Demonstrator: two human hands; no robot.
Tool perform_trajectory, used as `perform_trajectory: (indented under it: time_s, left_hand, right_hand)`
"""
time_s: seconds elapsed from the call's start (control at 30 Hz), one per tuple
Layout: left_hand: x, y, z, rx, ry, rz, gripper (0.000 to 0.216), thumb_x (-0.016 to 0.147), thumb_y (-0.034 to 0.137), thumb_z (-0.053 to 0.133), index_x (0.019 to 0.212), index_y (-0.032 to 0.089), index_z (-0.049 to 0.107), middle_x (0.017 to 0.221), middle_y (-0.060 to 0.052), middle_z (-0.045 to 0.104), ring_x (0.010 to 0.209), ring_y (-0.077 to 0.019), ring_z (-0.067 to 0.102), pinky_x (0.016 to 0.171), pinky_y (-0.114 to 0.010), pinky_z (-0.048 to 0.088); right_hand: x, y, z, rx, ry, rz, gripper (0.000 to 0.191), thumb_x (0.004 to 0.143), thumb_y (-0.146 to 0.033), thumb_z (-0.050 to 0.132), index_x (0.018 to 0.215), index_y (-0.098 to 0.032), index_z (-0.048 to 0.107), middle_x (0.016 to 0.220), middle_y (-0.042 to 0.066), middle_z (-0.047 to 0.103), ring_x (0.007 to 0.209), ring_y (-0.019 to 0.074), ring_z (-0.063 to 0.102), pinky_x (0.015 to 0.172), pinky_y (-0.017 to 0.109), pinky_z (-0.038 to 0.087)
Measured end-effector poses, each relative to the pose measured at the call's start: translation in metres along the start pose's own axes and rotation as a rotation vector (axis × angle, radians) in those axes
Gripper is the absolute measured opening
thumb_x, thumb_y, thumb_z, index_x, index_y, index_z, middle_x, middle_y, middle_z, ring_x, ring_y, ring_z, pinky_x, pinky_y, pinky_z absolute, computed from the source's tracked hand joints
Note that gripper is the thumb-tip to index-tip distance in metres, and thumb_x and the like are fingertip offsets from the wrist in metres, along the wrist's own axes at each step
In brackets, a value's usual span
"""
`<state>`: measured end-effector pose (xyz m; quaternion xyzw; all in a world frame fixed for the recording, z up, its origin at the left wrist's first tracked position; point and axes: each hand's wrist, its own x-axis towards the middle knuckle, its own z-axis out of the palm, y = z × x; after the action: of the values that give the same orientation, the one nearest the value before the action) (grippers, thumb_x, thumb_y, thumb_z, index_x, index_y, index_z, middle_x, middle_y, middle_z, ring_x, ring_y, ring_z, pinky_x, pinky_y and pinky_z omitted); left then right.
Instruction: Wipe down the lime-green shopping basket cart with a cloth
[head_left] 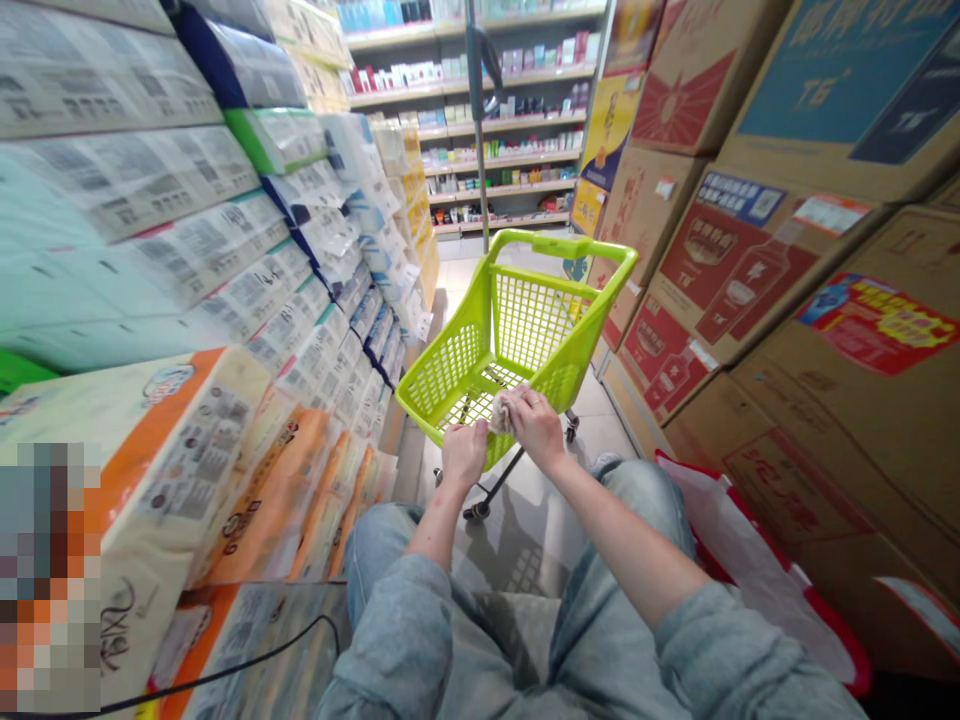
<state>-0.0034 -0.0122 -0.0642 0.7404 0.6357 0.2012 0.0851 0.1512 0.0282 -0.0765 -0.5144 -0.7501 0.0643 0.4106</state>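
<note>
A lime-green plastic shopping cart (540,330) with lattice walls stands in the aisle before my knees, its handle on the far side. My left hand (465,452) is closed over the cart's near rim. At the same rim, my right hand (534,425) presses a crumpled whitish cloth (503,412) against the cart, fingers bent round it. Part of the cloth hangs on the inner side of the basket. The cart's basket floor shows through between the walls, and dark caster wheels (477,511) rest on the tiles.
Stacked tissue packs (247,230) line the left side, with orange-and-white packs (262,500) close to my left knee. Cardboard cartons (750,250) rise on the right. A red-edged white bag (757,560) lies by my right leg. Shelves of small goods (517,125) and an upright pole (481,150) stand beyond the cart.
</note>
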Motion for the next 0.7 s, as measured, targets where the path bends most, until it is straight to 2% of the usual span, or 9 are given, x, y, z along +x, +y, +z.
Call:
perform_trajectory:
  time_s: [0.1,0.23,0.33,0.4,0.47,0.57,0.7]
  left_hand:
    - [-0.001,0.003,0.000,-0.012,-0.002,0.010,0.062,0.097,0.031,0.006,0.084,0.018,0.065,0.075,-0.005,0.070,0.083,-0.0149,0.063,0.088,-0.030,0.039]
    - [-0.004,0.011,-0.001,-0.034,-0.014,0.037,0.061,0.097,0.030,0.007,0.084,0.018,0.065,0.074,-0.004,0.068,0.081,-0.0143,0.062,0.089,-0.030,0.038]
    - [-0.009,0.014,-0.002,-0.081,-0.050,0.075,0.061,0.098,0.031,0.007,0.090,0.018,0.066,0.076,-0.003,0.068,0.080,-0.0138,0.061,0.088,-0.029,0.039]
    - [-0.012,0.011,-0.003,-0.123,-0.077,0.128,0.057,0.098,0.031,0.008,0.102,0.019,0.064,0.081,-0.002,0.068,0.082,-0.0132,0.060,0.087,-0.028,0.039]
    - [-0.015,0.005,-0.005,-0.125,-0.078,0.169,0.053,0.098,0.030,0.012,0.105,0.021,0.063,0.090,-0.002,0.069,0.088,-0.0132,0.059,0.089,-0.028,0.038]
    - [-0.013,-0.006,-0.009,0.020,-0.036,0.171,0.048,0.097,0.030,0.020,0.091,0.021,0.066,0.094,-0.003,0.069,0.093,-0.0156,0.056,0.091,-0.031,0.035]
    - [-0.008,-0.013,-0.008,0.269,-0.010,0.145,0.044,0.095,0.029,0.027,0.072,0.019,0.062,0.078,-0.004,0.066,0.082,-0.0175,0.056,0.084,-0.034,0.033]
  right_hand:
    - [0.030,0.030,-0.017,-0.115,0.059,0.069,0.027,0.089,-0.028,0.047,0.108,-0.027,0.067,0.095,0.008,0.061,0.090,0.0224,0.049,0.078,0.032,0.042]
    - [0.071,0.060,-0.037,-0.253,0.015,0.152,0.025,0.089,-0.032,0.049,0.098,-0.021,0.069,0.094,0.010,0.060,0.087,0.0229,0.047,0.073,0.032,0.038]
    - [0.090,0.071,-0.045,-0.262,0.019,0.245,0.027,0.090,-0.035,0.048,0.092,-0.018,0.069,0.092,0.010,0.058,0.088,0.0233,0.047,0.073,0.033,0.037]
    - [0.095,0.075,-0.046,-0.259,0.030,0.273,0.028,0.090,-0.035,0.047,0.093,-0.018,0.068,0.091,0.010,0.058,0.088,0.0229,0.047,0.072,0.032,0.036]
    - [0.096,0.076,-0.046,-0.271,0.035,0.283,0.027,0.090,-0.034,0.047,0.095,-0.018,0.068,0.092,0.011,0.058,0.087,0.0225,0.046,0.071,0.032,0.036]
    - [0.096,0.076,-0.046,-0.322,0.006,0.282,0.026,0.090,-0.032,0.048,0.097,-0.018,0.068,0.097,0.011,0.059,0.088,0.0227,0.046,0.071,0.032,0.036]
    - [0.095,0.073,-0.044,-0.367,-0.014,0.301,0.029,0.091,-0.032,0.043,0.100,-0.018,0.067,0.104,0.012,0.058,0.090,0.0225,0.047,0.072,0.031,0.037]
